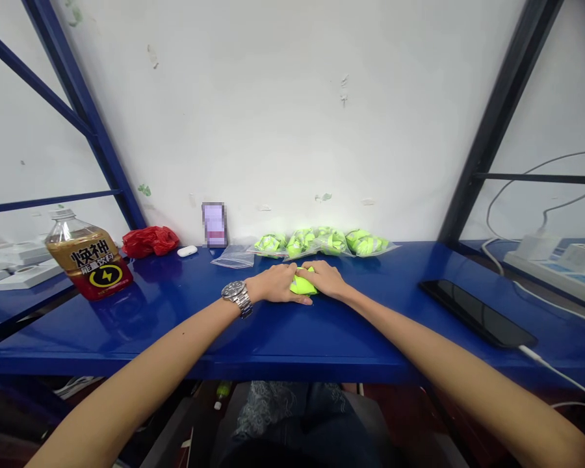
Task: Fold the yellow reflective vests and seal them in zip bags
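Note:
A small folded fluorescent-yellow reflective vest (306, 283) with a greyish band lies on the blue table (292, 338). My left hand (275, 284), with a metal watch on its wrist, grips the bundle from the left, thumb along its near edge. From the right, my right hand (325, 279) closes over the same bundle, its fingers on the top and far side. Both hands partly hide it. Just beyond them, several similar yellow bundles in clear plastic bags (329, 242) sit in a row by the wall. Flat clear zip bags (234, 255) lie left of that row.
On the left stand a large drink bottle (90, 257) and a crumpled red plastic bag (151, 241). A white earphone case (187, 251) lies near a propped phone (215, 224). At right are a black phone (478, 312) on a cable and a power strip (560, 263).

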A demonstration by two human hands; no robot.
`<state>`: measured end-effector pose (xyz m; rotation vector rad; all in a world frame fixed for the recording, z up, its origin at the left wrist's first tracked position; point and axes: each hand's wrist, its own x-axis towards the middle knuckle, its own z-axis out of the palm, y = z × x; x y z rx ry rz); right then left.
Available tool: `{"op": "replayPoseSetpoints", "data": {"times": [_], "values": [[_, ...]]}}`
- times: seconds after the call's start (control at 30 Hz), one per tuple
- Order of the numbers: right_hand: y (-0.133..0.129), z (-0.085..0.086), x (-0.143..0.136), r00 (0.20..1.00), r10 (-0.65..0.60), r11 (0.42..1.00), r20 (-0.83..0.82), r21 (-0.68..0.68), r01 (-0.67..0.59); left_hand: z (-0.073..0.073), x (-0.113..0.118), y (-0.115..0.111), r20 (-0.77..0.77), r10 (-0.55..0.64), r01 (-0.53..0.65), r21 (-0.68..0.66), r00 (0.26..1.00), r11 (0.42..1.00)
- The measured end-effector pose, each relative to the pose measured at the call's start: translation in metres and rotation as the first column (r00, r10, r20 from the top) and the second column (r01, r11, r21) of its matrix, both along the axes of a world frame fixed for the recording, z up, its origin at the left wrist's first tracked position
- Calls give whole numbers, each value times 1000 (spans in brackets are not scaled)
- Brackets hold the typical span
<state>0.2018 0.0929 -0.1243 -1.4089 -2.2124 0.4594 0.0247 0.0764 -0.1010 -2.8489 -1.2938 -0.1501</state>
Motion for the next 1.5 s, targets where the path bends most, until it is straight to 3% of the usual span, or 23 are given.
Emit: {"op": "replayPoseSetpoints", "data": {"times": [0.07,0.17,0.27,0.43,0.57,0.7,0.8,0.9,0.97,1.07,1.13,1.27,1.4,1.5], "values": [[-2,-1,5,998,31,999,-60,33,-29,1,0,4,-8,-55,55,30,998,998],[-5,-2,17,966,203,977,-159,96,-190,2,0,7,-41,-82,84,60,996,995],[-7,-6,25,945,326,932,-15,171,-319,3,-1,7,-67,-46,49,46,997,998],[-1,-11,20,940,304,906,156,257,-336,4,-6,4,-5,35,-34,56,999,998],[-2,-8,12,950,312,911,-19,290,-294,4,-13,4,163,43,-57,85,986,995],[-3,-10,2,905,311,927,-290,303,-221,3,-12,3,355,64,-105,99,933,990],[-2,-14,-9,756,317,944,-573,270,-191,4,-2,3,485,118,-200,121,866,972],[-5,-13,-22,417,286,946,-863,187,-263,7,10,2,608,129,-267,142,783,953],[-12,-9,-29,202,218,930,-955,141,-340,9,18,1,663,99,-259,148,742,955],[-21,-1,-34,5,146,926,-989,135,-353,13,28,-3,728,60,-213,121,683,969],[-25,4,-34,-58,116,932,-992,129,-339,16,32,-6,753,42,-168,92,657,981],[-27,10,-32,-94,27,935,-995,58,-349,16,35,-10,782,32,-63,9,622,998],[-32,16,-29,-73,4,914,-997,33,-405,9,34,-9,843,37,10,-50,536,999],[-35,19,-25,-38,-25,874,-999,-4,-486,7,30,-6,847,-6,34,-14,531,999]]}}
